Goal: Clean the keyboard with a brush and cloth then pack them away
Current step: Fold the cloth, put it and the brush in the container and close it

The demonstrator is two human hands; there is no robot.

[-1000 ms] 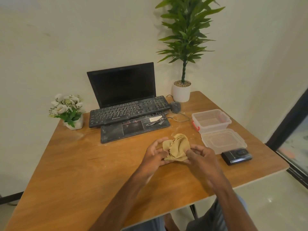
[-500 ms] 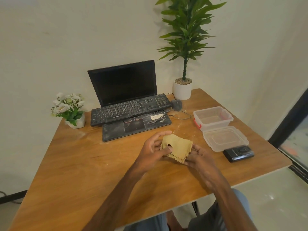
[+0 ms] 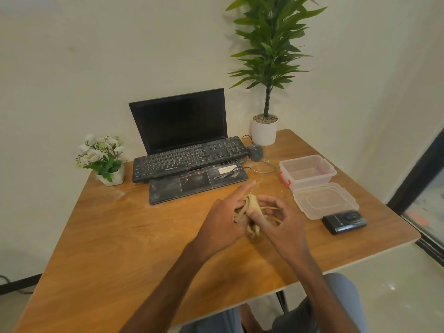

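Your left grip (image 3: 223,222) and right grip (image 3: 283,227) both grasp the bunched tan cloth (image 3: 253,205), which sits between them over the surface (image 3: 120,236). Your left index finger points straight out. The dusty keyboard (image 3: 189,159) lies beyond both grips. The open container (image 3: 307,169) and its lid (image 3: 325,200) lie beyond your right grip, to its right.
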